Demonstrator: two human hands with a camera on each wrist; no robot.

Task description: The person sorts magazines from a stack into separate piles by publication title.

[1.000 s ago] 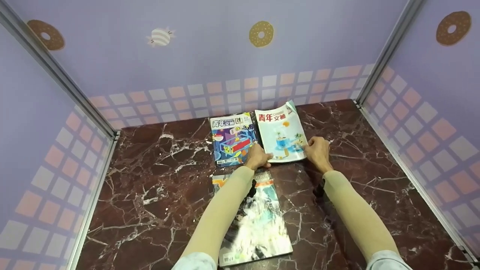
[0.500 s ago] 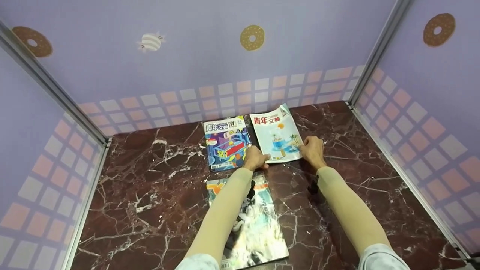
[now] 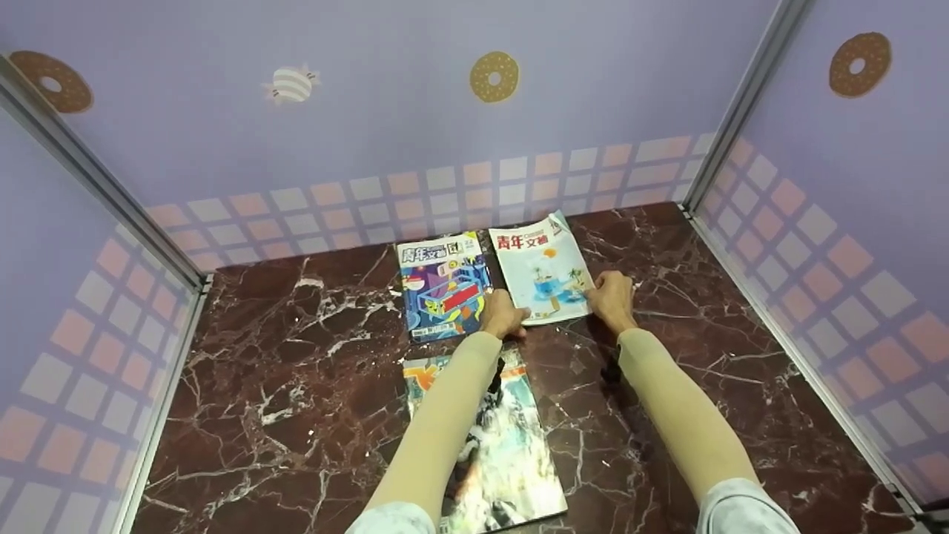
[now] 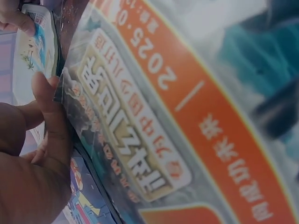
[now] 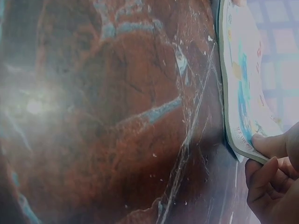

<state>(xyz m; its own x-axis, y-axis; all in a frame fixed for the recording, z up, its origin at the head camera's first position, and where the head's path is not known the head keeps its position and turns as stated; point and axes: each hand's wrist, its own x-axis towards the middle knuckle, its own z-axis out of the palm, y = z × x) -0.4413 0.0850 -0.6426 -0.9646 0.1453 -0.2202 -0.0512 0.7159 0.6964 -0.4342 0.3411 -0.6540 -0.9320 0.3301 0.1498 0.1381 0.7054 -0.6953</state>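
A white magazine with red title characters and a blue island picture lies near the back wall, its upper right corner curled up. My left hand holds its lower left corner, thumb over the cover. At the lower right, my right hand pinches the edge; the right wrist view shows the thumb on top and curled fingers beneath. Just left lies a colourful purple and blue magazine, close to my left hand. A larger magazine with an orange band lies nearer, partly hidden under my left forearm.
Dark red marbled tabletop surrounds the magazines. A lilac back wall with printed tiles and doughnuts stands right behind them. Side panels with metal posts close off left and right.
The whole head view has shifted slightly left and down. Both hands stay at the white magazine's lower corners, and its curled upper corner looks a little lower.
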